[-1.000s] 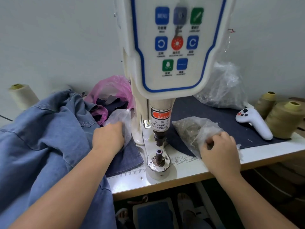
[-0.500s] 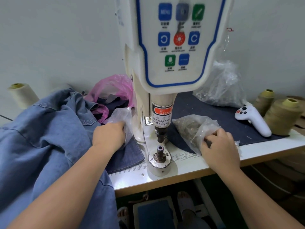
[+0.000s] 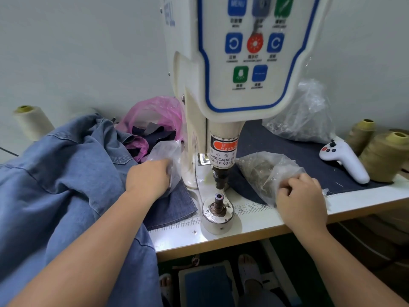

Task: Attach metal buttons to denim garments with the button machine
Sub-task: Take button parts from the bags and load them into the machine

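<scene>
Denim of the pale blue garment lay draped under the left forearm, beside the button machine. The left hand reached into a small clear bag, fingers hidden, so its grip could not be told. The right hand pinched the bag of metal buttons, right of the machine.

The fingertips of the left hand are hidden inside a blurred clear bag, the top of the button machine is cut off, and its small panel labels are unreadable.
</scene>
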The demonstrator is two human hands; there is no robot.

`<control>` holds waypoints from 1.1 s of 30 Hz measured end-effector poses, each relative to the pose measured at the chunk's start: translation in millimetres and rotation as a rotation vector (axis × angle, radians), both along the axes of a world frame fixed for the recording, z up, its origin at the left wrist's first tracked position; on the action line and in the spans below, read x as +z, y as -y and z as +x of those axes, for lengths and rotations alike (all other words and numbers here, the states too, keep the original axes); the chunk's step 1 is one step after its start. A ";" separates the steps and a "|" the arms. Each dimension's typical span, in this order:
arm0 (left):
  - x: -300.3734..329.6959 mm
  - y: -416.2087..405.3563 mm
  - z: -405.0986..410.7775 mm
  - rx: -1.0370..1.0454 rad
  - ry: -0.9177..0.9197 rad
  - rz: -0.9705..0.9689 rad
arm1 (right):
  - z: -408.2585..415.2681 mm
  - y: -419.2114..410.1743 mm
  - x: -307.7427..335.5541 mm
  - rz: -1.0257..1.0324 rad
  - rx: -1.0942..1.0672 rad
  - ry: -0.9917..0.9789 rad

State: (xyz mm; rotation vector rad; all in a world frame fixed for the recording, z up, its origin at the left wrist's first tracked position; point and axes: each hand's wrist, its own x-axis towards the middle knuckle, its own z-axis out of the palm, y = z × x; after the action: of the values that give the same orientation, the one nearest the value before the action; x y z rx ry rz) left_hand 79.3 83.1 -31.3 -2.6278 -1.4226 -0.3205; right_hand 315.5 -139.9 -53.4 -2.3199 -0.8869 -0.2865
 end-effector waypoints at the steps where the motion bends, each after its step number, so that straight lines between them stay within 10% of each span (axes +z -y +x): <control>1: 0.5 -0.3 0.0 -0.003 -0.012 -0.004 | -0.1 -0.3 0.3 -0.014 -0.003 0.012; 22: 7.1 5.1 0.8 0.067 0.049 -0.084 | -0.8 0.5 5.0 -0.081 0.026 0.048; 33: 29.8 37.5 1.7 -0.026 0.615 -0.063 | 0.4 0.4 2.4 -0.065 0.024 0.048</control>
State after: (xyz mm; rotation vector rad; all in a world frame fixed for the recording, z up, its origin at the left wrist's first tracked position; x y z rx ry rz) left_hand 81.0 45.5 -1.5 -2.7227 -1.5600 -1.1856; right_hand 315.9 -140.3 -51.0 -2.3689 -0.9606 -0.3081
